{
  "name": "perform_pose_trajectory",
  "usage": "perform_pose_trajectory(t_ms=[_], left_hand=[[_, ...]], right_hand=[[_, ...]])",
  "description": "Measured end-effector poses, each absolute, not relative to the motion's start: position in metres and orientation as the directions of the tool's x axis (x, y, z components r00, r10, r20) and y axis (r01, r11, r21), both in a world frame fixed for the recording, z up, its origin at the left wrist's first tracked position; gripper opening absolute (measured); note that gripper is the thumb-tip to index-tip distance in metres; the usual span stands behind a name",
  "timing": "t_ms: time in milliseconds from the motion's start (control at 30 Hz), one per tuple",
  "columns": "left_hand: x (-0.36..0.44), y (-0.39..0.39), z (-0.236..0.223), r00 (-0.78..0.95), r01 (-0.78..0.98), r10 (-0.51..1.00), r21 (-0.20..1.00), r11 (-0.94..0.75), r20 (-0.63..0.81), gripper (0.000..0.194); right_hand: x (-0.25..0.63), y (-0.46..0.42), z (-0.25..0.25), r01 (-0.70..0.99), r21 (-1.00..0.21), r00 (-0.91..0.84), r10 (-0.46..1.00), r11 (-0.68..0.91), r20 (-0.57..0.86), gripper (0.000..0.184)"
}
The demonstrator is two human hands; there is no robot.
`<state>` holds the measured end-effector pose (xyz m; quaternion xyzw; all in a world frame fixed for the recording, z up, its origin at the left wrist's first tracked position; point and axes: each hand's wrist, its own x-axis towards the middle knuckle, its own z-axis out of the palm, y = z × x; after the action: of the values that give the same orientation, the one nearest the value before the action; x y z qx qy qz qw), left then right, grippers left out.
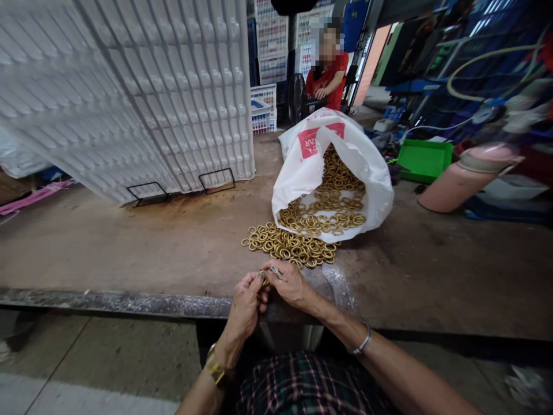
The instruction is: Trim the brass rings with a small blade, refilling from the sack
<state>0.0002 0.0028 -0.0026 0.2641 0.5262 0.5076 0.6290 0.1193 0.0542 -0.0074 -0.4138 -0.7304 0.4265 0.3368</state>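
My left hand is closed at the table's front edge, its fingertips pinching a brass-coloured ring. Close against it, my right hand grips a small silver metal tool whose exact kind I cannot make out. The fingertips of both hands meet around the ring and partly hide it. Just beyond them lies a loose pile of brass-coloured rings. Behind the pile a white sack with red print lies on its side, its mouth toward me, with many more rings inside.
White ribbed plastic trays stand upright at the left, by black wire stands. On the right are a green tray and a pink bottle-like container. A person in red sits beyond, near a fan and stacked crates.
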Motion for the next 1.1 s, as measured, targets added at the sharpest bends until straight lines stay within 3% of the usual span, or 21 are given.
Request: perform_pose_trajectory(t_ms=[167,333,433,767,1100], left_hand=[[-0.005,0.007,0.001,0.052,-0.557,0.854,0.695,0.454,-0.517,0.036],[-0.012,0.011,-0.001,0.25,-0.691,0.759,0.438,0.575,-0.602,0.017],[-0.014,0.012,-0.001,0.32,-0.714,0.731,0.354,0.605,-0.603,0.01],[-0.014,0.012,-0.002,0.361,-0.735,0.712,0.286,0.614,-0.602,0.01],[-0.018,0.01,-0.012,0.443,-0.707,0.737,0.307,0.637,-0.51,0.01]], right_hand=[[0.12,0.057,-0.002,0.248,-0.938,-0.486,0.869,0.241,0.095,0.015],[0.122,0.06,-0.003,0.221,-0.948,-0.523,0.848,0.23,0.084,0.017],[0.121,0.061,-0.005,0.21,-0.953,-0.519,0.851,0.22,0.082,0.017],[0.118,0.061,-0.007,0.166,-0.981,-0.496,0.868,0.099,0.003,0.015],[0.12,0.062,-0.01,0.074,-0.997,-0.5,0.864,-0.026,-0.06,0.02]])
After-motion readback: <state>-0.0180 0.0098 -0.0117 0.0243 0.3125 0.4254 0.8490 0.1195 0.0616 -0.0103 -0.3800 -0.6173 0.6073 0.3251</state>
